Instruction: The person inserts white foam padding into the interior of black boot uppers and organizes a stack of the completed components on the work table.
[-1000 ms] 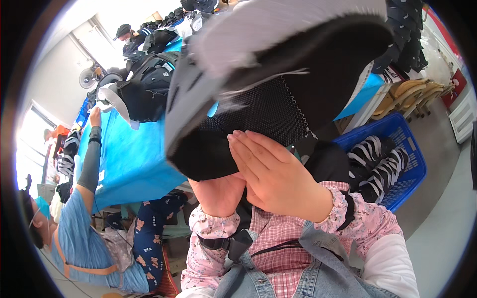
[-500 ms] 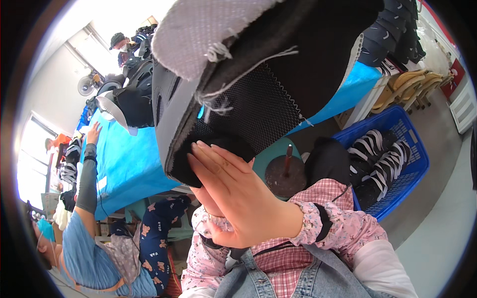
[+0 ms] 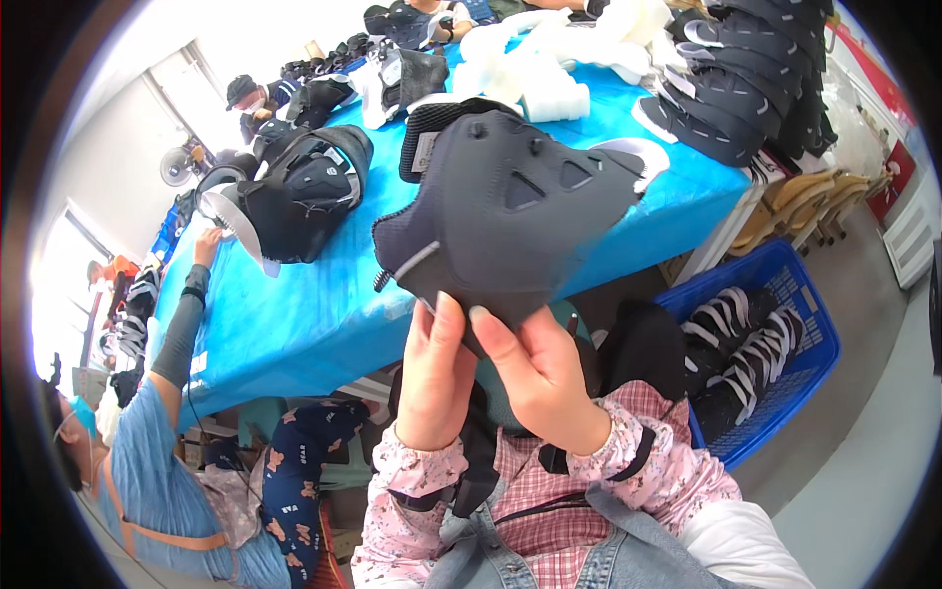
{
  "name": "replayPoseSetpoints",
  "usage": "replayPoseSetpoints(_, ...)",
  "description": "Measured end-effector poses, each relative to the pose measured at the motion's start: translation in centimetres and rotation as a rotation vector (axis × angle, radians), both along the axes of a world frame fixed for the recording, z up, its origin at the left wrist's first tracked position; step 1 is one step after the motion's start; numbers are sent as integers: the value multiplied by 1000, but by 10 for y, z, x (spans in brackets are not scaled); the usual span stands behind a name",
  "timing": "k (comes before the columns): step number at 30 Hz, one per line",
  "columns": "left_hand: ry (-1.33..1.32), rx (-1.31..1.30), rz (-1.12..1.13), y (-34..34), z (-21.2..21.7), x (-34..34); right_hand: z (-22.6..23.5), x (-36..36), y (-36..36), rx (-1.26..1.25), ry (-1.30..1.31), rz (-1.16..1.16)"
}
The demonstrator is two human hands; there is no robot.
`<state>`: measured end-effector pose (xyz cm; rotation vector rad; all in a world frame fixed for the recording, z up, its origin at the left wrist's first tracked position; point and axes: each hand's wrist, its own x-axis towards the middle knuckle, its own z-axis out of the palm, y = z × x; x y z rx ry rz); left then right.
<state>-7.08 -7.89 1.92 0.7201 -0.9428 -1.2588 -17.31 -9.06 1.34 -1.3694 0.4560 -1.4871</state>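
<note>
A dark grey shoe upper (image 3: pixel 491 216) with cut-out vents and a ribbed black collar hangs in front of me, its smooth outer side facing me. Its lower edge is pinched by both hands, thumbs on the near face. My left hand (image 3: pixel 437 378) grips to the left of the edge's middle. Close beside it, my right hand (image 3: pixel 545 378) closes on the same edge; the fingers behind the material are partly hidden. White frayed material shows at the upper's right end.
A blue-covered table (image 3: pixel 314 324) carries another black upper (image 3: pixel 309 191), white padded pieces (image 3: pixel 549 74) and stacked dark uppers (image 3: pixel 746 88). A blue basket (image 3: pixel 819 344) of laced shoes stands at right. A co-worker's arm (image 3: pixel 182 314) reaches over the table at left.
The upper has moved down and away from my view and turned from its mesh-lined inside to its outer face. My right hand, flat before, now pinches the edge. The co-worker's hand has shifted slightly.
</note>
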Motion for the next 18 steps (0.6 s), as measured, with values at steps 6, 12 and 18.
replayPoseSetpoints(6, -8, -9, 232, 3, 1, -19, -20, 9, -3, 287, -418, 286)
replayPoseSetpoints(12, 22, -25, 88, 1, 6, -7, -12, -3, 8, 65, -194, 87)
replayPoseSetpoints(18, -89, -80, 51, 0, 9, 7, -16, -11, 1, -3, -58, 77)
